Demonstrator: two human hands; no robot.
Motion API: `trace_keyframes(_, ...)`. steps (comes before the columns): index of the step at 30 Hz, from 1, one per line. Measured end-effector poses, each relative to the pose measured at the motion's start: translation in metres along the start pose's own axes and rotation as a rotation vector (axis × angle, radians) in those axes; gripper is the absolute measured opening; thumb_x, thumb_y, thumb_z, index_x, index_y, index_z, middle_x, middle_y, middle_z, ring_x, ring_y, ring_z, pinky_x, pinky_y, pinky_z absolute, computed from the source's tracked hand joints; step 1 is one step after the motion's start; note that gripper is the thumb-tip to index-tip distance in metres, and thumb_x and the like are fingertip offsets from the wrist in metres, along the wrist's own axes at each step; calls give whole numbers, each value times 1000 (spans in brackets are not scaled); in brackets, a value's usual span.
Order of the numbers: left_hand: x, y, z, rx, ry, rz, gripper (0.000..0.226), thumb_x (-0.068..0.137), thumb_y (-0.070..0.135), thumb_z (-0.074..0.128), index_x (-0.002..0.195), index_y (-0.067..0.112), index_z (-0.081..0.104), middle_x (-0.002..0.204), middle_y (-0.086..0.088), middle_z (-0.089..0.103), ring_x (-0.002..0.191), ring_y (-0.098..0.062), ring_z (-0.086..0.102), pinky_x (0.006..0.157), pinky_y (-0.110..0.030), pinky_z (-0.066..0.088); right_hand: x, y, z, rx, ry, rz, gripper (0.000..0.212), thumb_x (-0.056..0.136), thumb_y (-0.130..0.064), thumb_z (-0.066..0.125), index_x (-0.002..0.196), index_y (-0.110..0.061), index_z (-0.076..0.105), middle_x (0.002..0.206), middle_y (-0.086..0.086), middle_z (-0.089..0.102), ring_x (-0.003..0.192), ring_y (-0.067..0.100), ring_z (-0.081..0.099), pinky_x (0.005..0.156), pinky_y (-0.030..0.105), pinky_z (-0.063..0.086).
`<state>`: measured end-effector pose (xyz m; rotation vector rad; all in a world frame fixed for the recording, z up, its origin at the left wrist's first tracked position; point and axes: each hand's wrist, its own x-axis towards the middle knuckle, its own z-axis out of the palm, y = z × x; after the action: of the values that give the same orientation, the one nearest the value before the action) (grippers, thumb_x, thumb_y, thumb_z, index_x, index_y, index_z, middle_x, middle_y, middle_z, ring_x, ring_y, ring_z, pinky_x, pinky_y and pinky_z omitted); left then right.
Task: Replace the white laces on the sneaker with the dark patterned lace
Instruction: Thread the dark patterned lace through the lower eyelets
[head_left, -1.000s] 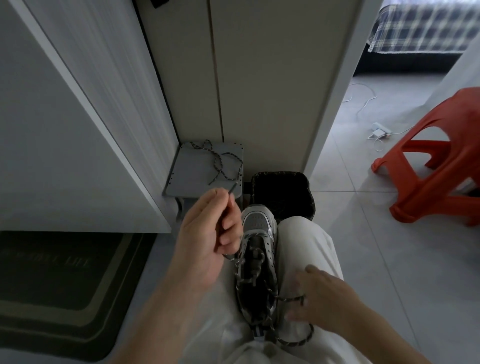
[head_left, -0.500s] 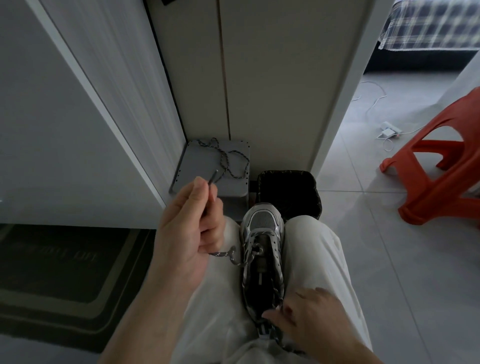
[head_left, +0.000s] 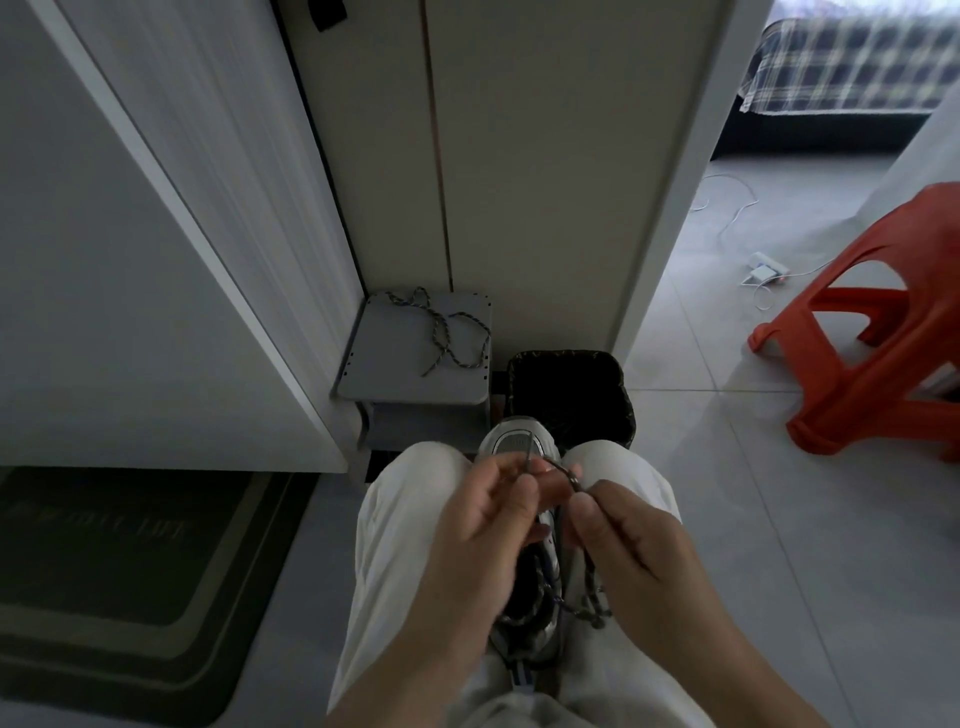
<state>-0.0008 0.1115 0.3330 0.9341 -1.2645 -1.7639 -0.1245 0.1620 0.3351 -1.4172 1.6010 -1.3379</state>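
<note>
while the person is sitting with the sneaker (head_left: 514, 441) squeezed between the legs (head_left: 410, 499), both hands are working just above it. the sneaker is lying long-ways, with its toe pointing away toward the black bin (head_left: 566, 355) and its heel close to the body. the left hand (head_left: 483, 535) is pinching the lace (head_left: 569, 474) near its stiff tip, and the tip is sticking up and away, over the toe end. the right hand (head_left: 628, 540) is pinching the same lace just beside it, a little further along, so a short loop is arching between the two hands. the rest of the lace is hanging down the right side of the sneaker.

the left hand is the one nearer the tip, so i think it is getting ready to poke the tip into a hole. the holes are sitting under the hands, so the tip is needing to turn down toward the sneaker first. which hole is next i cannot tell, because the hands are hiding them. no white lace is showing on the sneaker. a second lace (head_left: 452, 332) is lying on the grey stand (head_left: 395, 384), well apart from the hands.
</note>
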Motion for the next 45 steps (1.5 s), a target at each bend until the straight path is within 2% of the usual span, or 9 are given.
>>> trace_keyframes(6,0,18,1,-117,129,127,18,85,20,51,97,7,55,106,-4,72,100,-18,68,78,-30,56,7,-3,3,257,44,21,26,94,-5,47,81,-19,65,54,-2,56,49,9,49,49,23,41)
trace_keyframes(11,1,63,-19,-141,213,295,18,90,27,47,83,14,58,57,4,49,45,-7,33,42,-18,29,18,-3,-18,544,138,115,35,91,-45,51,73,-17,63,51,-8,34,45,4,28,41,17,25)
trace_keyframes(17,7,78,-3,-374,75,226,18,87,17,45,78,10,58,60,-1,48,52,-10,40,48,-19,39,25,-4,2,97,-67,-99,31,62,-44,75,87,-38,58,63,-21,52,49,-1,44,51,7,35)
trace_keyframes(21,24,102,-1,-401,33,381,12,93,9,44,85,12,53,72,-1,68,59,-8,57,58,-23,51,32,17,26,-233,-309,-53,14,78,-35,71,84,-25,65,69,-16,63,63,2,57,62,17,46)
trace_keyframes(27,56,132,-32,-505,306,417,21,89,4,57,72,14,52,82,-8,74,66,-11,68,62,-28,55,36,55,9,-283,-54,92,6,84,-20,67,84,-26,68,65,-15,62,61,0,56,60,5,39)
trace_keyframes(30,62,131,-39,-440,360,416,20,86,10,63,68,14,54,82,-8,74,54,-7,62,53,-24,52,44,39,-2,-137,-24,21,19,88,-13,61,74,-25,67,66,-3,66,52,9,52,53,18,43)
trace_keyframes(37,66,115,-18,-289,144,178,40,99,42,35,81,13,57,47,8,35,36,-5,25,36,-18,23,62,-29,-9,275,-181,-165,24,89,-20,48,73,-28,64,64,-4,54,60,5,46,56,14,37)
trace_keyframes(42,63,108,-11,-396,-58,179,30,96,27,41,70,16,54,51,6,41,46,-7,42,46,-20,42,69,-67,-21,355,-260,-272,23,93,-27,50,77,-21,66,57,-3,52,49,5,40,49,11,33)
trace_keyframes(45,60,112,-12,-443,-104,308,24,87,28,52,71,17,67,58,4,55,57,-9,56,58,-24,53,78,-81,-28,359,-163,-269,29,93,-33,46,87,-20,70,61,31,46,44,11,33,43,17,26)
